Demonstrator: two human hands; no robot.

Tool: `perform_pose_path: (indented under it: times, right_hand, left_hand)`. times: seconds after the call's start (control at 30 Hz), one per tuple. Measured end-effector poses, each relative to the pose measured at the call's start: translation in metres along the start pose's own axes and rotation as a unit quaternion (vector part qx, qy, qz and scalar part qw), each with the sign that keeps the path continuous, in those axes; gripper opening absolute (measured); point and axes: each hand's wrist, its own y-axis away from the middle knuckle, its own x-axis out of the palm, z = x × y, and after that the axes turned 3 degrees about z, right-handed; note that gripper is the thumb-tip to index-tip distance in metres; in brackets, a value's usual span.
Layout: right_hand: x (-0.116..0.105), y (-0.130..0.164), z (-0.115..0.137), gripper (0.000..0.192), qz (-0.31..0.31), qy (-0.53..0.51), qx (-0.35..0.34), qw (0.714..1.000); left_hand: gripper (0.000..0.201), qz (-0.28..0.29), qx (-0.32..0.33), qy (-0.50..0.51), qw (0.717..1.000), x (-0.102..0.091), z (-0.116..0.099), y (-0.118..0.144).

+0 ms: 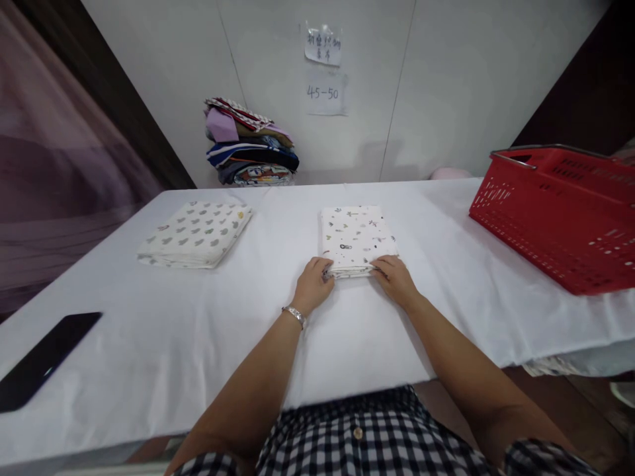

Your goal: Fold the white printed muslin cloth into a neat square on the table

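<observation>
A white cloth (354, 235) with small printed motifs lies folded into a neat rectangle in the middle of the table. My left hand (315, 284) pinches its near left corner, thumb towards me and fingers on the upper layers. At the near right corner, my right hand (394, 277) grips the folded edge in the same way. Several layers show along the near edge between the hands. Further left rests another folded cloth (196, 235), white with rows of grey-green shapes, untouched by either hand.
White fabric covers the table (238, 344). A red plastic basket (555, 218) stands at the right. A dark flat device (44, 360) lies near the left edge. Behind the table, folded textiles (251, 145) are stacked against the wall, left of two paper signs (325, 92).
</observation>
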Motion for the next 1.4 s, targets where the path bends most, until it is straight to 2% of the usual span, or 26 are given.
perform_pose_path:
  times: [0.33, 0.6, 1.0, 1.17, 1.4]
  right_hand:
    - [-0.001, -0.001, 0.002, 0.023, -0.005, 0.013, -0.008, 1.0]
    - [-0.001, 0.0, 0.004, 0.022, 0.004, 0.016, -0.01, 1.0]
    - [0.004, 0.003, 0.0, 0.031, 0.017, 0.069, -0.021, 0.997]
    - [0.004, 0.004, 0.001, 0.041, 0.02, 0.099, 0.001, 0.995]
    - [-0.004, 0.011, -0.008, 0.04, -0.012, 0.15, 0.066, 0.986]
  left_hand:
    - [0.038, 0.007, 0.014, -0.02, 1.0, 0.002, 0.0, 0.0]
    - [0.025, -0.009, 0.006, -0.009, 1.0, 0.004, -0.003, -0.003]
    - [0.027, 0.018, 0.029, -0.131, 0.991, 0.001, -0.006, -0.005]
    - [0.017, 0.022, 0.009, -0.133, 0.991, -0.003, -0.005, -0.004]
    - [0.021, 0.011, 0.0, -0.141, 0.99, 0.001, -0.004, -0.005]
